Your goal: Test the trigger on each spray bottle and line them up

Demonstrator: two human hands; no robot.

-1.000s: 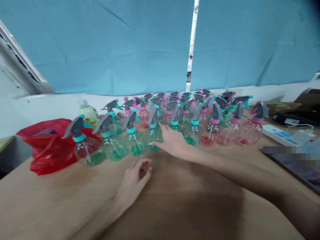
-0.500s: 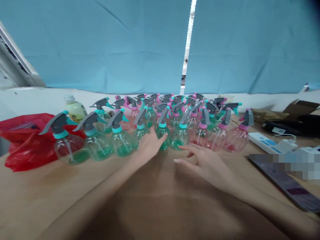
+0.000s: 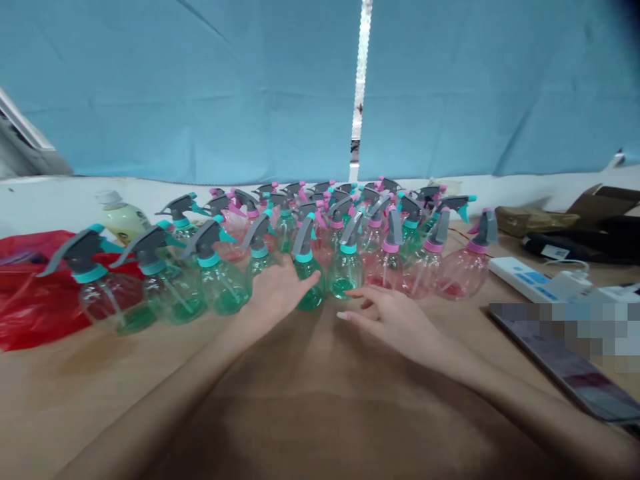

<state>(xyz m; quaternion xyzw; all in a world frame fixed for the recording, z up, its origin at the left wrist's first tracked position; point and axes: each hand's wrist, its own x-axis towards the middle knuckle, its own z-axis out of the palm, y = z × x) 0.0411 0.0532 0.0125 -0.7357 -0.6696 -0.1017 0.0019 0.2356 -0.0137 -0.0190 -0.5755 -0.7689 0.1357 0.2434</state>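
Rows of round spray bottles with grey trigger heads stand upright on the table. My left hand (image 3: 280,290) is at the front row, thumb spread from its fingers, beside a teal-collared spray bottle (image 3: 309,298) with green liquid. The thumb overlaps that bottle's front; whether it touches cannot be made out. To its right is another green spray bottle (image 3: 345,270). My right hand (image 3: 387,313) hovers low in front of this one, fingers apart and holding nothing, index fingertip close to its base. A pink-collared spray bottle (image 3: 384,267) is just behind the right hand.
A red plastic bag (image 3: 40,300) lies at the left, with a pale bottle with a white cap (image 3: 123,217) behind. On the right are a white power strip (image 3: 523,277), a dark phone-like slab (image 3: 550,363) and a cardboard box (image 3: 607,207). A blue cloth (image 3: 200,100) hangs behind.
The view has shifted slightly, so the bottles appear farther left. Both hands keep nearly the same places by the front row; the left fingers look a little lower.
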